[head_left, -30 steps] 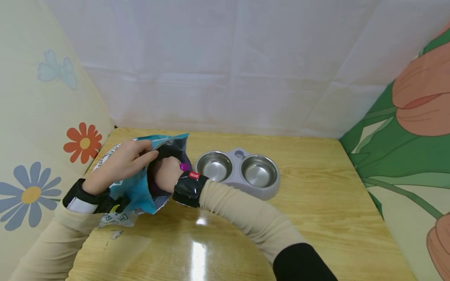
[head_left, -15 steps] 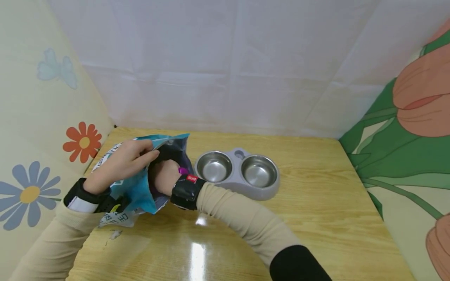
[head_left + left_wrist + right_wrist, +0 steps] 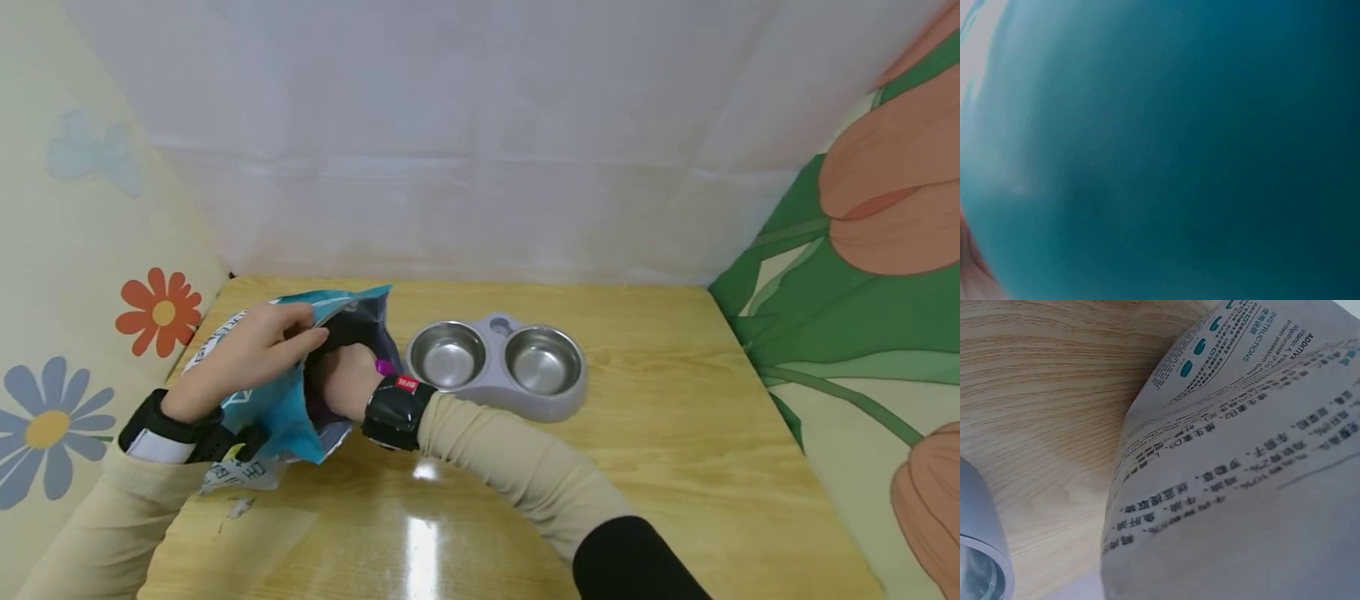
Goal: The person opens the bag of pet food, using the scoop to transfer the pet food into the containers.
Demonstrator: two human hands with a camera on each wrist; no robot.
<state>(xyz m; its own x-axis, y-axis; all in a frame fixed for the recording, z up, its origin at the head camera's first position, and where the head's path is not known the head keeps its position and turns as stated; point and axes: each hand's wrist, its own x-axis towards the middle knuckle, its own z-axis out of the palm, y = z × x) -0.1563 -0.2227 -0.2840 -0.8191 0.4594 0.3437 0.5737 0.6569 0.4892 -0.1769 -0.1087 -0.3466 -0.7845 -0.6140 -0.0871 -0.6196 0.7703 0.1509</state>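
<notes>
A blue and white pet food bag [image 3: 288, 417] lies tilted at the table's left, its dark mouth facing right. My left hand [image 3: 258, 350] grips the upper edge of that mouth, thumb on the near side. My right hand [image 3: 348, 379] reaches into the mouth, and its fingers are hidden inside. A purple handle [image 3: 384, 367] sticks out beside this hand, which curls round it; the handle's far end is out of sight. Blue bag surface [image 3: 1147, 150] fills the left wrist view. The bag's printed white side [image 3: 1241, 475] shows in the right wrist view.
A grey double pet bowl [image 3: 495, 383] with two steel dishes stands just right of the bag. Behind the wooden table [image 3: 660, 467] hangs a white sheet [image 3: 480, 167]. Walls painted with flowers flank both sides.
My right hand has dipped slightly lower within the bag's mouth. The head view has shifted a little. My left hand keeps its hold on the bag's edge, and the bowl has not moved.
</notes>
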